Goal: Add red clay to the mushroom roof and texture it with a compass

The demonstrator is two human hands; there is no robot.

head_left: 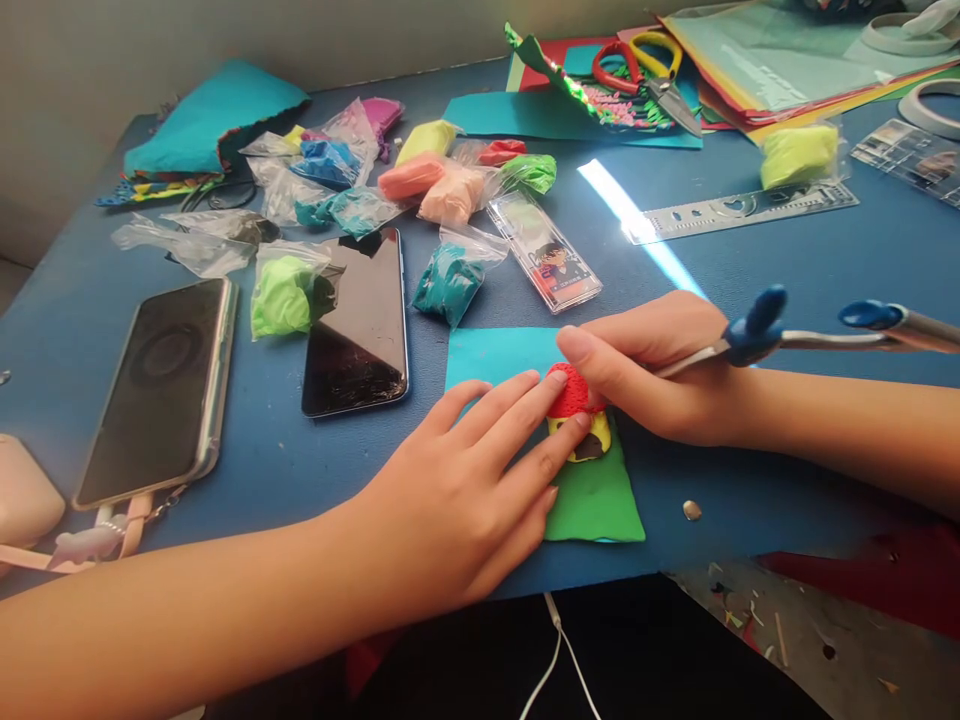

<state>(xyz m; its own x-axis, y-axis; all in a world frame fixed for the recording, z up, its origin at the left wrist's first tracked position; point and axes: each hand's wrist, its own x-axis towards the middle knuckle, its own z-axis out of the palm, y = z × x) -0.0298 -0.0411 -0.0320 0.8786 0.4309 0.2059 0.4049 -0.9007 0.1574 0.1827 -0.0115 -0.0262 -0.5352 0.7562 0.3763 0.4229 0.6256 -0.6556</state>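
A card (495, 347) with a light blue upper part and a green clay lower part (600, 505) lies on the blue table. On it sits a red, textured clay shape (570, 393) above a yellow one with a dark patch (589, 443). My left hand (487, 480) rests flat with fingers spread, its fingertips on the red and yellow clay. My right hand (652, 370) is closed round a metal tool with blue parts (754, 328), whose working end is hidden by my fingers at the right side of the red clay.
Two phones (157, 385) (360, 330) lie left of the card. Bagged clay (450, 280), a clear case (551, 255), a ruler (742, 212), scissors (649, 80), coloured sheets (795, 60) and tape rolls lie behind. A small shiny piece (691, 510) is near the front edge.
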